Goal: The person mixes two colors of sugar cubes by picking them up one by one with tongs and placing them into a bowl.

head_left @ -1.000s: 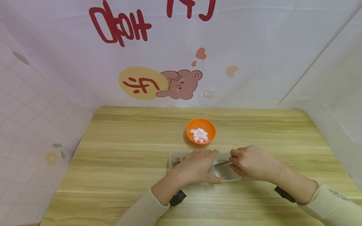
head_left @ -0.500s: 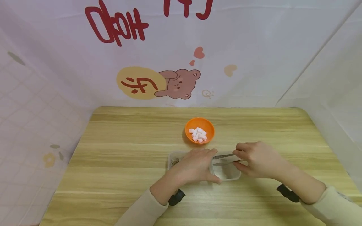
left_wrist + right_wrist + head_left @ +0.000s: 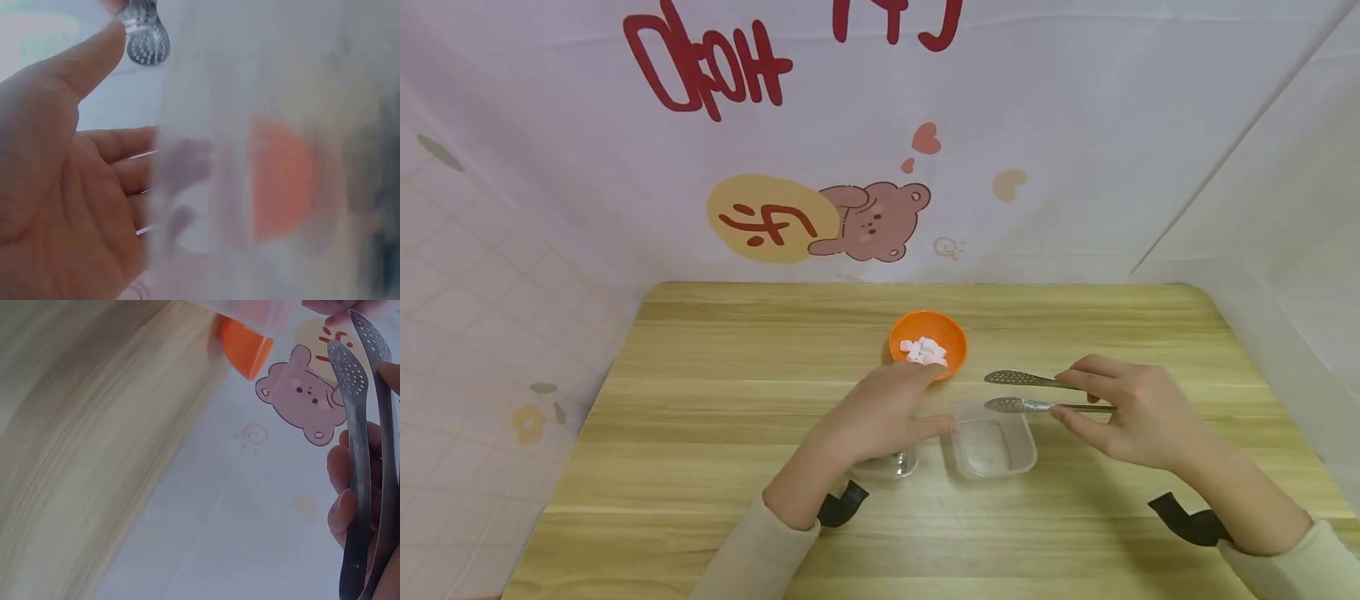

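Metal tongs (image 3: 1018, 378) with perforated tips are held in my right hand (image 3: 1138, 412), their two arms spread apart. They hover above the back of a clear plastic container (image 3: 995, 477). My left hand (image 3: 876, 417) reaches with extended fingers to the near rim of an orange bowl (image 3: 953, 333) holding several small white cubes (image 3: 927, 347). Its thumb is by the clear container's left edge. Beneath that hand, a second clear container (image 3: 895, 468) is mostly hidden; contact with it cannot be told. A blurred translucent wall (image 3: 206, 81) covers the left fingertips in the left wrist view.
The wood-grain table (image 3: 760, 350) extends around the containers and bowl. A white printed curtain (image 3: 1075, 167) stands behind it, with pale sheets at both sides. Black straps (image 3: 1191, 521) hang at the wrists.
My right hand has lifted the tongs from the right container, moving right and back, and their arms have spread. My left hand has moved left and toward the bowl. A gap now separates the containers.
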`<state>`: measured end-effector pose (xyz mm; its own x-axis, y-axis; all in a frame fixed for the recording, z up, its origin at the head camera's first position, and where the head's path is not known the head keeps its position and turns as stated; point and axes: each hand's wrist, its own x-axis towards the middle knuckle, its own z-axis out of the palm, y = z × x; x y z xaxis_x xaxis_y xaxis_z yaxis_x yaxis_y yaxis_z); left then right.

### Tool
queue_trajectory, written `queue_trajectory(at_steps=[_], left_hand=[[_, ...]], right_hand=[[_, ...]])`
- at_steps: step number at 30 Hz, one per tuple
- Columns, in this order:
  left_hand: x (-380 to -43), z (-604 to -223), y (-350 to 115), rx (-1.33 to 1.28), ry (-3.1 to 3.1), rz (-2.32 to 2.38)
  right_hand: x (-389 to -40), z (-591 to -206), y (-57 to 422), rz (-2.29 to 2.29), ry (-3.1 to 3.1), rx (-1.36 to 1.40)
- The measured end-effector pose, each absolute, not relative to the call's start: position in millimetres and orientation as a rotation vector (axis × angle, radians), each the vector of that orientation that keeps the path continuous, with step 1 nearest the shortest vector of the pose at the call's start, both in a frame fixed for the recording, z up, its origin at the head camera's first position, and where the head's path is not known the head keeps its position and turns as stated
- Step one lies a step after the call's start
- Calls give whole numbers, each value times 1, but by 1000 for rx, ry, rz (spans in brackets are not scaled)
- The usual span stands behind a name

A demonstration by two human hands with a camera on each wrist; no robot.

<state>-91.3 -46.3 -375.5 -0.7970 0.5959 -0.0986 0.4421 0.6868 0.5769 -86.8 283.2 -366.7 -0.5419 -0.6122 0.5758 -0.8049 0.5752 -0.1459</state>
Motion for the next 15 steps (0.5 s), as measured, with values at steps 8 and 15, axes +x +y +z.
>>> queue_trajectory(at_steps=[8,15], left_hand=[[-84,-369,-81,735,2629,853],[-72,-376,-113,742,2659,798]], right_hand=[[-79,-362,274,606,-2377,1073],[-78,-367,253,669,-2311,1109]])
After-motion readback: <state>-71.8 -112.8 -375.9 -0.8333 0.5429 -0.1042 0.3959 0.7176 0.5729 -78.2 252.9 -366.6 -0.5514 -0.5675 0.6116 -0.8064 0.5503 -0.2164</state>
